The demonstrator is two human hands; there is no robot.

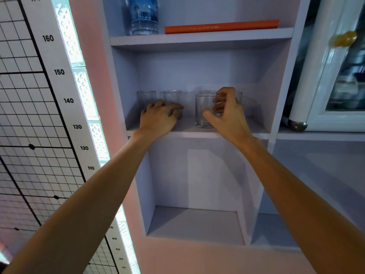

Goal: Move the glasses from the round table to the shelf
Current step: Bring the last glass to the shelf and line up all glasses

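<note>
Several clear glasses stand on the middle shelf [197, 131] of a pale blue unit. One glass [146, 97] is at the back left. My left hand [158, 119] lies palm down, its fingers curled on the lower part of the second glass [172, 96]. A front glass [202, 107] stands near the shelf edge. My right hand [229, 115] is beside it with thumb and fingers spread, the thumb in front of its base. Two more glasses [207, 92] [239, 95] stand behind, partly hidden by that hand. The round table is out of view.
The shelf above holds a water bottle [144, 16] and a flat orange book [221, 26]. An empty compartment [195, 224] lies below. A white cabinet door [335, 76] with a gold knob stands to the right, and a height chart [59, 72] on the wall to the left.
</note>
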